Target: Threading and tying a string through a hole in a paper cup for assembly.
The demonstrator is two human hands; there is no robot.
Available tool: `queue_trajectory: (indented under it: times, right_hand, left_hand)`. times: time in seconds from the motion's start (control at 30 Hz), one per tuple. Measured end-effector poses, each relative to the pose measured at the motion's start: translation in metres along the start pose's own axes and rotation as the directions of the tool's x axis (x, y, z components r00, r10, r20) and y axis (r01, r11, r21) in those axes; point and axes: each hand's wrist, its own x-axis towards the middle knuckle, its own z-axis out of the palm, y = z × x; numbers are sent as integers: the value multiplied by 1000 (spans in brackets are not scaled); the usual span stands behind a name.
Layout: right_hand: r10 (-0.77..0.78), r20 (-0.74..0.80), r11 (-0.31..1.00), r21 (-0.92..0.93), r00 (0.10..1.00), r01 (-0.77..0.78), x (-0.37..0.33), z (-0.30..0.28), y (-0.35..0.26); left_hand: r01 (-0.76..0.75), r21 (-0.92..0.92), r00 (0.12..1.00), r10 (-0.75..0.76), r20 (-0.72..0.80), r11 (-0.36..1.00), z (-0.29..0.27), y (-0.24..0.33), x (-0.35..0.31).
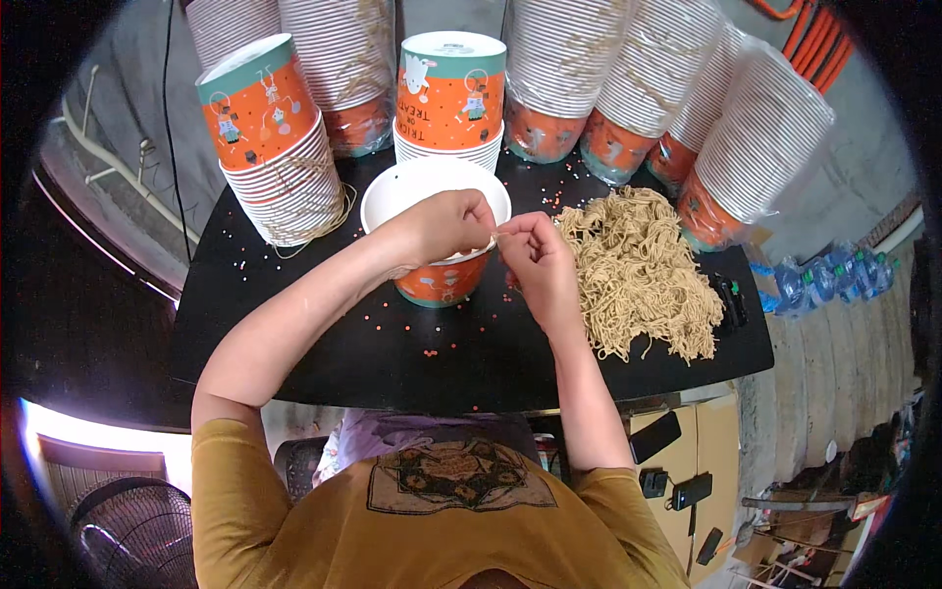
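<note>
An orange paper bucket (444, 280) with a white inside stands upright on the black table in front of me. My left hand (453, 222) reaches over its rim at the right side, fingers closed in a pinch. My right hand (540, 263) is just outside the same rim, thumb and fingers pinched together. Between the fingertips of both hands runs a short bit of thin tan string (498, 235); the rest of it is hidden by the hands. Beside my right hand lies a large tangled heap of tan strings (643, 275).
Stacked buckets (265, 137) with tan strings looped on them stand at the left, another stack (450, 98) behind the bucket. Plastic-wrapped stacks (756, 147) line the far edge. Small coloured dots (429, 352) are scattered over the black table (294, 339). Water bottles (834, 275) lie beyond its right side.
</note>
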Motion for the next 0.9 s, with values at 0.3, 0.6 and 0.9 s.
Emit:
queue_trajectory:
  times: [0.3, 0.6, 0.9]
  right_hand:
    - [15, 35, 995, 97, 999, -18, 2, -1, 4]
    - [16, 35, 994, 111, 999, -20, 3, 0, 5]
    - [0, 20, 989, 150, 1000, -3, 1, 1, 4]
  left_hand:
    - [-13, -35, 1000, 13, -12, 999, 2, -1, 0]
    - [58, -122, 998, -54, 37, 991, -1, 2, 0]
    - [-35, -38, 999, 34, -22, 999, 4, -5, 1]
